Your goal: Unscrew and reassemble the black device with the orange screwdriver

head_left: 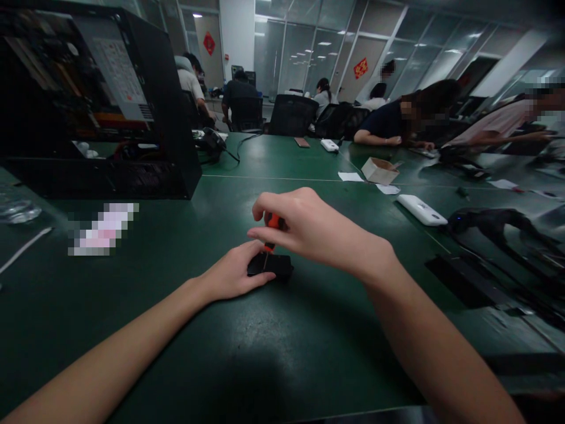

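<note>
A small black box-shaped device lies on the green tabletop in front of me. My left hand grips its left end, thumb along the near side and fingers behind. Above it, my right hand is closed around the orange and black handle of a screwdriver. The screwdriver stands nearly upright, its thin shaft reaching down to the top of the black device. Whether the tip sits in a screw is too small to tell.
At the left stands an open black computer case. A white power bank-like object, black cables and a small open box lie to the right. Several people sit around the far tables, one person leaning over at the right.
</note>
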Motion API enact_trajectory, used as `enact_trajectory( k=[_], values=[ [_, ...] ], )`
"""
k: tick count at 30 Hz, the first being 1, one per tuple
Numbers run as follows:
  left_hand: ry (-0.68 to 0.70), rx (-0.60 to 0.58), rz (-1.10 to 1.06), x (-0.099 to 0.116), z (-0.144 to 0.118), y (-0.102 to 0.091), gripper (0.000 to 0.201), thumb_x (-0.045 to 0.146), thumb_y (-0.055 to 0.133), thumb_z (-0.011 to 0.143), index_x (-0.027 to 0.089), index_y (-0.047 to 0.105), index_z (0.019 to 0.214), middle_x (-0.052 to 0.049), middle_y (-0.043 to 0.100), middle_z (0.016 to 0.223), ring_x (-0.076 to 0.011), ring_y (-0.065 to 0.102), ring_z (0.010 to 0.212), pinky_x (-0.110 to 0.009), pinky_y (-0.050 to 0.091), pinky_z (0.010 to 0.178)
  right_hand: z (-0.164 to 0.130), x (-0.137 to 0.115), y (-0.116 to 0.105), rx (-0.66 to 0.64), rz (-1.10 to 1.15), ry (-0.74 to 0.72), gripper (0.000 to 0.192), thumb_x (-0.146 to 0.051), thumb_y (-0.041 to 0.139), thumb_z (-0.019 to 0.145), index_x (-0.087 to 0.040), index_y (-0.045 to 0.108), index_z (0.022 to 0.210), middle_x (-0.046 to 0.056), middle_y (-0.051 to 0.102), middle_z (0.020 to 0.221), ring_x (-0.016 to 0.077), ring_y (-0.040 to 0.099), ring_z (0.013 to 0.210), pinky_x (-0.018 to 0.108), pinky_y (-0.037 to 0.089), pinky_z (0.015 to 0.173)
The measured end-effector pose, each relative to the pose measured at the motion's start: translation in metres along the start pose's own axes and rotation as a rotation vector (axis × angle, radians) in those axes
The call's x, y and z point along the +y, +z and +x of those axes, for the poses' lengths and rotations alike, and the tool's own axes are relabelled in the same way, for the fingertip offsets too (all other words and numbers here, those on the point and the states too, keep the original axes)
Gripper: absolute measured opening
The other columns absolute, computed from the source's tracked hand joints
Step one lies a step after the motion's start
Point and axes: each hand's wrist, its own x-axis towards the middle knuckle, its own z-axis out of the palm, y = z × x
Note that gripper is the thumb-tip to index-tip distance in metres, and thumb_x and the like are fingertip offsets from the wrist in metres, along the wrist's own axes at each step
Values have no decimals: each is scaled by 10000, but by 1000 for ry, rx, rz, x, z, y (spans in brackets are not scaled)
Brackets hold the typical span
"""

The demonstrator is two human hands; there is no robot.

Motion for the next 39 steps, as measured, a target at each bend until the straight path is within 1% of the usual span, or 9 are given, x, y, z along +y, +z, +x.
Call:
enact_trajectory(
  k=[4, 7, 12, 15, 21, 26, 29, 35, 39],
  values=[
    [15, 13, -8, 1, -1, 0, 336, 379, 567, 969, 181, 587, 1241, -112, 672, 1223, -285, 643, 1111, -449, 503, 1002, 9, -2, 10, 35, -186, 71, 268, -438, 602, 974, -171, 622, 1000, 15, 637, 757, 141, 552, 673, 265, 277, 615],
    [38, 7, -8, 2, -2, 0, 309, 333, 532, 982, 192, 565, 1255, -100, 667, 1238, -274, 635, 1129, -441, 490, 1018, 13, -3, 15, 61, -290, 106, 367, -531, 538, 986, -178, 627, 1034, 37, 659, 769, 168, 580, 688, 280, 271, 612],
    [59, -8, -6, 1, -2, 0, 255, 289, 496, 978, 194, 581, 1199, -90, 670, 1197, -268, 629, 1132, -426, 481, 1026, 17, -3, 20, 76, -350, 163, 465, -600, 467, 992, -178, 640, 1080, 78, 690, 803, 204, 618, 715, 284, 305, 618],
    [85, -1, -39, 0, -1, 0, 250, 289, 470, 995, 180, 581, 1192, -97, 666, 1175, -253, 628, 1108, -397, 485, 1008, 21, 2, 22, 90, -368, 230, 501, -620, 446, 990, -175, 654, 1090, 109, 700, 836, 226, 636, 736, 288, 332, 627],
    [138, -18, -71, 1, 1, -3, 262, 278, 420, 1039, 193, 619, 1187, -91, 642, 1188, -229, 601, 1142, -352, 447, 1033, 28, 23, 29, 80, -349, 366, 531, -636, 471, 972, -160, 700, 1025, 148, 714, 867, 259, 662, 769, 301, 374, 637],
    [126, -22, -110, 3, 2, -5, 303, 290, 374, 1060, 192, 645, 1154, -93, 637, 1155, -227, 600, 1123, -349, 444, 1023, 30, 38, 37, 78, -306, 401, 481, -599, 475, 981, -178, 710, 974, 127, 719, 827, 257, 668, 753, 299, 370, 616],
    [131, -26, -123, 3, 3, -5, 296, 289, 371, 1061, 188, 642, 1129, -94, 644, 1133, -226, 602, 1108, -353, 447, 1017, 30, 41, 40, 73, -289, 400, 459, -584, 476, 982, -191, 711, 949, 117, 722, 818, 253, 665, 743, 298, 372, 616],
    [106, -26, -106, 4, 2, -5, 294, 291, 361, 1059, 191, 631, 1121, -94, 669, 1114, -230, 616, 1077, -366, 461, 1000, 32, 45, 43, 66, -256, 449, 460, -577, 481, 977, -186, 724, 983, 130, 726, 848, 260, 675, 785, 304, 401, 640],
    [64, -8, -111, 3, 1, -2, 254, 307, 382, 1055, 182, 602, 1030, -92, 672, 1086, -218, 626, 1003, -356, 486, 937, 33, 49, 46, 40, -228, 490, 449, -567, 484, 975, -191, 729, 985, 130, 727, 853, 259, 674, 795, 304, 407, 648]
  ],
)
